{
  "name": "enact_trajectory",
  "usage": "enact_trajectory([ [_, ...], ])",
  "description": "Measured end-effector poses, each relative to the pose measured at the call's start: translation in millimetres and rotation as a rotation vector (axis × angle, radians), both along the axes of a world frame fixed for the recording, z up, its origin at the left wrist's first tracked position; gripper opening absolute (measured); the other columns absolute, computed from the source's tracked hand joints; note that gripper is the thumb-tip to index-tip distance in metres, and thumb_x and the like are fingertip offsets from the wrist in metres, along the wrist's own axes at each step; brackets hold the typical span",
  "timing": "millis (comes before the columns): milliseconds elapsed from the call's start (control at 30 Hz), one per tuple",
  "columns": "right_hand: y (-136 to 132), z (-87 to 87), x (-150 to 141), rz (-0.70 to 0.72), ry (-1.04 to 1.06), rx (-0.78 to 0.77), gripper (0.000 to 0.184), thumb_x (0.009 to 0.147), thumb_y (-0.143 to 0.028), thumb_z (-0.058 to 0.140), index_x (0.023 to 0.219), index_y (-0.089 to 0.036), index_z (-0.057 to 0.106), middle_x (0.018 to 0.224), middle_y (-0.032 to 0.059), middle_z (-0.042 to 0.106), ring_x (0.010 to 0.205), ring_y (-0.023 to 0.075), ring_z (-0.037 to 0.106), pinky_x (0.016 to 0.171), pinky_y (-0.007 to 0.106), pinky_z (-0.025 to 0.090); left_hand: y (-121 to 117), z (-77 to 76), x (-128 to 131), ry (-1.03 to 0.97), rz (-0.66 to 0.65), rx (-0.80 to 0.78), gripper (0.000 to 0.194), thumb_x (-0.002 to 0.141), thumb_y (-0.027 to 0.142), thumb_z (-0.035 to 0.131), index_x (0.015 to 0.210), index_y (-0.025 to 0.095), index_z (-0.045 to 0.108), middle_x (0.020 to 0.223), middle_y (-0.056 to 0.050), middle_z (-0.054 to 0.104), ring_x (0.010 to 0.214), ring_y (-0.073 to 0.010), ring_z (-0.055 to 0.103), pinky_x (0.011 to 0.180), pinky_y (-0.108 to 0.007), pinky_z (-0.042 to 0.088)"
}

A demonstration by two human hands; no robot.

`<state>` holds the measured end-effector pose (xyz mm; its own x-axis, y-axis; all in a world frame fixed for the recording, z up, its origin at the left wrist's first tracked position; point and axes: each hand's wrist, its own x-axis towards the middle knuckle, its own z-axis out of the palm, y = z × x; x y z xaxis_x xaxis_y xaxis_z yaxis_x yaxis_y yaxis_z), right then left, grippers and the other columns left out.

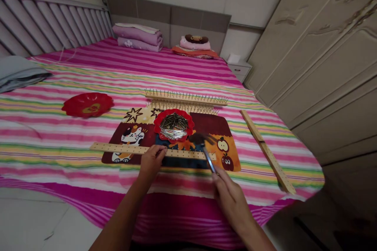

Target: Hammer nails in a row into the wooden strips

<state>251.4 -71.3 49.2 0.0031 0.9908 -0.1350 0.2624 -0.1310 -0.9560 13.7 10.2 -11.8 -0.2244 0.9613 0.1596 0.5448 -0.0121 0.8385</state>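
Note:
My right hand (231,198) is closed round the shaft of a claw hammer (209,160), whose dark head is motion-blurred above the right part of a wooden strip (188,154). The strip lies crosswise on a printed mat (212,125) and has rows of small dark holes. Over the strip's middle, my left hand (153,160) has its thumb and forefinger pinched together; anything between them is too small to make out. Just beyond the strip, a red scalloped dish (157,119) holds a pile of metal nails (174,125).
Behind the dish lie wooden strips studded with upright nails (188,97). Another holed wooden strip (269,155) rests at the right, and a red plate (88,104) at the left. All lie on a striped bedspread (59,141). Folded bedding (138,38) sits by the headboard.

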Motion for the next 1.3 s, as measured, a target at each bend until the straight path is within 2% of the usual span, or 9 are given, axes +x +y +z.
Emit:
enact_trajectory([
  [100,-17,-21.3,27,-0.376,0.24,-0.158,0.048,0.075,-0.057,0.055,0.109,-0.024,0.058,0.053,-0.0078,0.044,0.038,0.0093,0.038,0.034,0.019,0.028,-1,6.2,0,0.003,0.018,0.029,0.024,0.073,0.039,0.055,0.085,0.021,0.066,0.076,-0.001,0.065,0.065,-0.014,0.06,0.063,-0.025,0.048],
  [200,-27,-45.9,45,-0.53,0.406,-0.252,0.049,0.071,-0.059,0.058,0.107,-0.025,0.056,0.051,-0.0107,0.042,0.031,0.0054,0.032,0.028,0.015,0.023,6,19.5,-2,0.1,0.048,0.116,0.026,0.077,0.037,0.052,0.09,0.02,0.066,0.083,-0.002,0.067,0.074,-0.0154,0.061,0.071,-0.027,0.048],
  [333,-32,-75.4,56,-0.559,0.515,-0.26,0.049,0.071,-0.059,0.059,0.104,-0.022,0.056,0.048,-0.0117,0.041,0.03,0.0035,0.029,0.026,0.012,0.023,36,41.4,0,0.438,-0.012,0.137,0.023,0.08,0.026,0.047,0.089,0.019,0.067,0.092,-0.006,0.067,0.087,-0.0196,0.06,0.082,-0.031,0.045],
  [500,-30,-88.3,60,-0.561,0.56,-0.271,0.05,0.072,-0.06,0.058,0.104,-0.022,0.054,0.047,-0.0115,0.042,0.029,0.0031,0.028,0.026,0.011,0.022,80,51.9,10,0.866,-0.226,-0.06,0.025,0.074,0.013,0.049,0.085,0.016,0.071,0.09,-0.012,0.068,0.087,-0.0253,0.058,0.081,-0.035,0.043],
  [600,-29,-89.1,61,-0.564,0.581,-0.276,0.05,0.072,-0.06,0.058,0.103,-0.022,0.054,0.047,-0.0113,0.043,0.029,0.0029,0.028,0.026,0.011,0.022,93,49.0,14,0.927,-0.263,-0.159,0.024,0.07,0.01,0.049,0.076,0.014,0.071,0.084,-0.014,0.068,0.081,-0.0249,0.06,0.073,-0.033,0.043],
  [733,-29,-92.2,63,-0.564,0.603,-0.284,0.05,0.071,-0.059,0.058,0.104,-0.022,0.054,0.047,-0.0113,0.043,0.029,0.0028,0.027,0.025,0.011,0.022,95,47.5,10,0.912,-0.267,-0.152,0.021,0.072,0.013,0.049,0.072,0.017,0.069,0.08,-0.012,0.067,0.076,-0.0213,0.061,0.067,-0.028,0.042],
  [967,-27,-92.6,62,-0.575,0.591,-0.295,0.049,0.071,-0.059,0.058,0.103,-0.022,0.054,0.046,-0.0114,0.043,0.028,0.0034,0.028,0.025,0.012,0.021,86,60.9,-5,0.587,-0.267,-0.159,0.012,0.069,0.026,0.055,0.062,0.022,0.063,0.059,0.0,0.063,0.058,-0.015,0.055,0.056,-0.024,0.036],
  [1133,-29,-86.1,59,-0.565,0.6,-0.268,0.043,0.075,-0.054,0.056,0.104,-0.022,0.054,0.047,-0.0109,0.044,0.03,0.0028,0.028,0.027,0.01,0.02,68,66.2,-16,0.077,-0.169,-0.164,0.015,0.062,0.035,0.061,0.065,0.021,0.064,0.06,0.003,0.064,0.057,-0.0131,0.054,0.056,-0.024,0.039],
  [1300,-29,-86.7,59,-0.563,0.599,-0.287,0.041,0.075,-0.052,0.056,0.103,-0.021,0.053,0.047,-0.011,0.044,0.03,0.0031,0.028,0.027,0.01,0.019,34,54.2,-31,-0.364,-0.064,-0.171,0.033,0.052,0.043,0.07,0.07,0.017,0.061,0.057,0.002,0.06,0.051,-0.0101,0.05,0.049,-0.022,0.04],
])
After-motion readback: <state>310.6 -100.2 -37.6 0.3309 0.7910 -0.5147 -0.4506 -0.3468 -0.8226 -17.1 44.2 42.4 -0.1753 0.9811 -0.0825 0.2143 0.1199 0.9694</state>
